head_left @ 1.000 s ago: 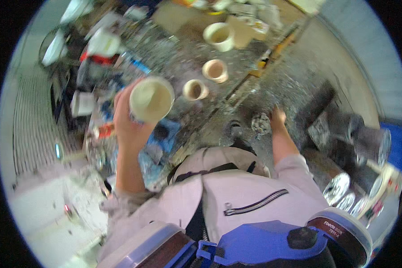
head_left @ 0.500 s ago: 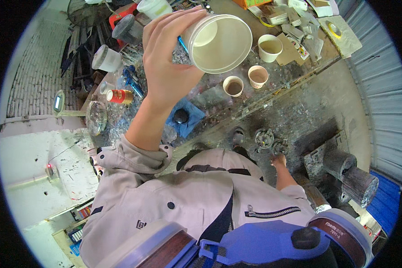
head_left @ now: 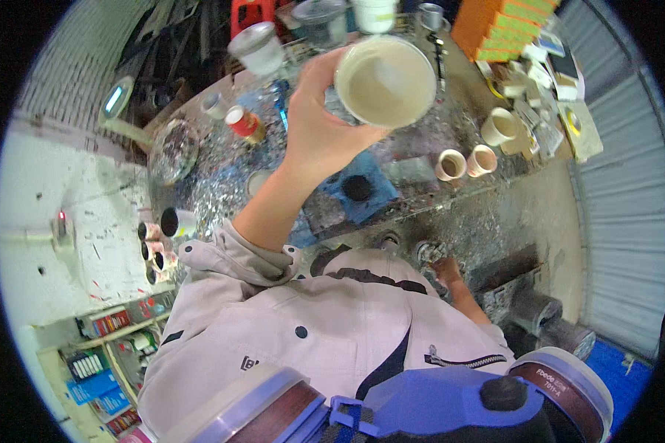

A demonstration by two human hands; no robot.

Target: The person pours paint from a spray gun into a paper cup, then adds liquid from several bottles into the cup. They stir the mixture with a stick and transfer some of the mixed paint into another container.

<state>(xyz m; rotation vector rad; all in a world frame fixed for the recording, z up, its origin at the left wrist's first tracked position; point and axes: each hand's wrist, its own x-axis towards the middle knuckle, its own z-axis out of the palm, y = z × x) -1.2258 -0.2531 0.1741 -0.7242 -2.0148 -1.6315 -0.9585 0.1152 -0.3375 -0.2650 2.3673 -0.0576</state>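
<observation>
Raised over the workbench, my left hand (head_left: 325, 133) is closed round a large translucent white plastic cup (head_left: 386, 100). The cup's mouth faces me, and a pale cream colour shows inside. My right hand (head_left: 445, 272) hangs low at my right side, beside a dull metal piece (head_left: 428, 253) near the floor; whether it touches that piece is unclear. Its fingers are too small and dim to make out. Below the raised cup, a round black object (head_left: 357, 187) lies on a blue sheet (head_left: 377, 203).
Two paper cups (head_left: 451, 165) and a cream cup (head_left: 499, 127) stand along the bench's right side. A red can (head_left: 244, 124) and a lidded white tub (head_left: 257, 49) are on the left. Orange boxes (head_left: 504, 29) are stacked at the back. Grey cylinders (head_left: 536, 310) sit low right.
My view has shifted, bringing shelves and more cups in at the left. The held cup now sits slightly further right with its mouth facing me more squarely. My left hand keeps its hold.
</observation>
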